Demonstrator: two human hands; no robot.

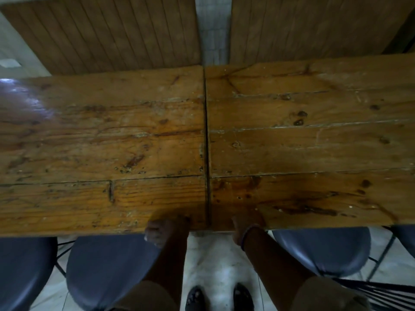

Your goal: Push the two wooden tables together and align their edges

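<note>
Two worn wooden tables stand side by side, the left table (pixel 101 142) and the right table (pixel 314 142), with only a thin dark seam (pixel 207 142) between them. Their near edges run almost in one line. My left hand (pixel 161 230) grips the near edge of the left table just left of the seam, fingers curled under the board. My right hand (pixel 246 223), with a band on its wrist, holds the near edge of the right table just right of the seam.
Dark round chair seats sit under the near edge at the left (pixel 107 270) and right (pixel 321 250). Two wooden slatted benches (pixel 112 34) stand beyond the tables' far edge with a gap between them. My feet (pixel 220 297) stand on a pale tiled floor.
</note>
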